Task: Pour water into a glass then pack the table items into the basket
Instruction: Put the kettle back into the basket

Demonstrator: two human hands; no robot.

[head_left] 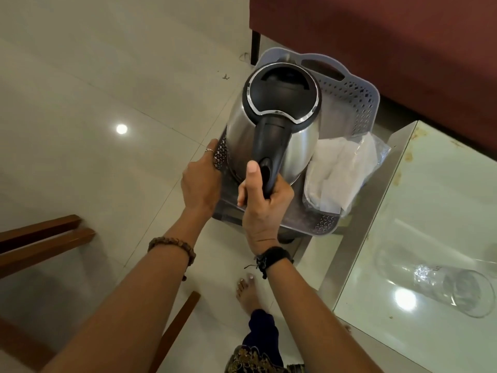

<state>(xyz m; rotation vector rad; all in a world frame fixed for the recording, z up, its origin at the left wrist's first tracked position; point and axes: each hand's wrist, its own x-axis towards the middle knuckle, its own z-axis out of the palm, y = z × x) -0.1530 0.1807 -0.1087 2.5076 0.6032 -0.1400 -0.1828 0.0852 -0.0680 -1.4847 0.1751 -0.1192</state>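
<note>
Steel and black plastic make up the kettle, which the right hand holds by its handle, fingers wrapped around and thumb laid along the top. It hangs over the grey perforated basket, which stands on the floor beside the worktop. The left hand lies against the left wall of the basket, fingers fairly straight, as if to steady it. A white bag in clear plastic already lies in the right part of the basket. The glass stands on the worktop, well apart from both hands; I cannot tell if it has water in it.

The step in hand seems to be putting the kettle in. To do it well, I would keep the kettle upright, lower it slowly into the free left part so it does not crush the bag, and keep the basket steady until the base sits flat.
</note>
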